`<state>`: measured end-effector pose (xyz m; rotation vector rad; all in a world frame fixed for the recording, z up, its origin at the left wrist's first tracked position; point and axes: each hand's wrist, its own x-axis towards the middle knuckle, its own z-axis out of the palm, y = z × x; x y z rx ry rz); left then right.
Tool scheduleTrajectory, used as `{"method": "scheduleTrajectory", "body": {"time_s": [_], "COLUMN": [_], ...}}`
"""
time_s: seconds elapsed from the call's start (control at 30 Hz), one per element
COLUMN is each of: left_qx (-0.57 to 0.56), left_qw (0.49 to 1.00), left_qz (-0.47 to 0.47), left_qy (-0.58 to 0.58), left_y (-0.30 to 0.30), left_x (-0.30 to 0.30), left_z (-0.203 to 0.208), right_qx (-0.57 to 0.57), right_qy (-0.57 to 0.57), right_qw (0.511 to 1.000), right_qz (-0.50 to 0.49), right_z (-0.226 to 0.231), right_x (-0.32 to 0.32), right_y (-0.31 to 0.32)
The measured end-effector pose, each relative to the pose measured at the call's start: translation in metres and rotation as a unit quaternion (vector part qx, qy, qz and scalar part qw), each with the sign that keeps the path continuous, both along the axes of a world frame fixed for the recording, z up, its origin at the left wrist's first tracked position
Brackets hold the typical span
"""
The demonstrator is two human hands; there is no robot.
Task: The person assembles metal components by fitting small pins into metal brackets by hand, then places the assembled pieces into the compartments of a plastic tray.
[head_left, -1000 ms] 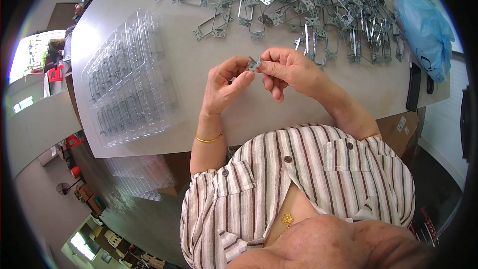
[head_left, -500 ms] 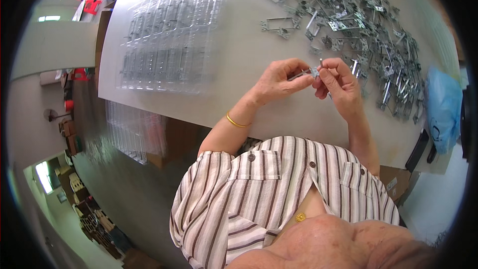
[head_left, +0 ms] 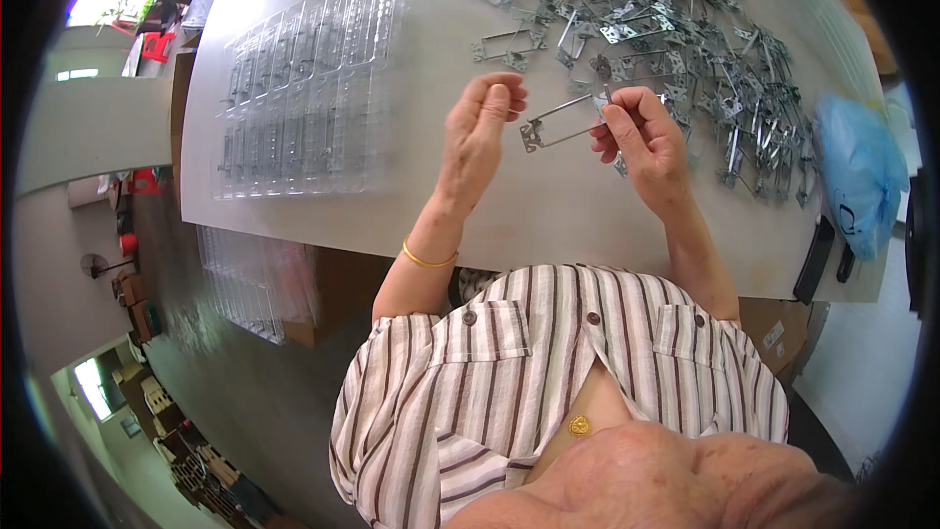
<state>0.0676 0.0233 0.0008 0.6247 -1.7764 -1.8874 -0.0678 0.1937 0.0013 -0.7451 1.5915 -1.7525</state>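
Observation:
In my right hand (head_left: 644, 145) a metal wire bracket (head_left: 531, 137) is pinched at one end between thumb and fingers. It has two thin parallel rods and a flat stamped plate at its left end. A small upright pin shows at the fingertips. Apart from the bracket, to its left, my left hand (head_left: 473, 142) is raised with its fingers curled and the thumb against them. Whether anything small is inside those fingers is hidden. Beyond my hands lies a heap of similar metal brackets (head_left: 651, 24), some spread loose at its left edge.
Clear plastic compartment trays (head_left: 304, 103) with metal parts in them lie on the left of the white table (head_left: 421, 225). A blue plastic bag (head_left: 862, 176) and a black object (head_left: 814, 260) are at the right edge. More clear trays (head_left: 257, 284) stand below the table's left edge.
My left hand has come off the bracket and moved left. The bracket, earlier mostly hidden between both hands, now shows lengthwise in my right hand. The view has shifted slightly.

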Motion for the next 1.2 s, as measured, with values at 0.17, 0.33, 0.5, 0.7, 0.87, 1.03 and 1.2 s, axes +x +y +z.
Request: {"method": "scheduleTrajectory", "body": {"time_s": [0.17, 0.33, 0.5, 0.7, 0.87, 1.03, 1.2], "left_qx": [-0.169, -0.262, -0.198, -0.276, -0.287, -0.358, -0.393], "left_qw": [0.982, 0.959, 0.967, 0.949, 0.937, 0.88, 0.831], "left_qz": [-0.003, -0.062, -0.087, -0.039, 0.097, 0.181, 0.203], "left_qy": [-0.079, -0.094, -0.137, -0.146, -0.175, -0.252, -0.336], "left_y": [0.0, 0.007, 0.006, -0.015, -0.072, -0.156, -0.199], "left_x": [0.012, 0.025, 0.035, 0.055, 0.063, 0.053, 0.049], "left_z": [0.017, 0.027, 0.038, 0.063, 0.089, 0.081, 0.071], "right_qx": [-0.004, -0.013, -0.039, -0.072, -0.039, 0.022, 0.052], "right_qy": [0.007, 0.002, 0.015, -0.005, -0.018, -0.011, 0.009], "right_qw": [1.0, 0.999, 0.998, 0.996, 0.994, 0.988, 0.984], "right_qz": [0.0, 0.035, 0.054, 0.051, 0.096, 0.154, 0.169], "right_z": [-0.001, -0.001, -0.007, -0.008, -0.017, -0.027, -0.027], "right_x": [-0.002, 0.005, 0.011, 0.009, 0.018, 0.029, 0.037], "right_y": [0.0, -0.001, 0.0, -0.004, -0.007, -0.009, -0.014]}}
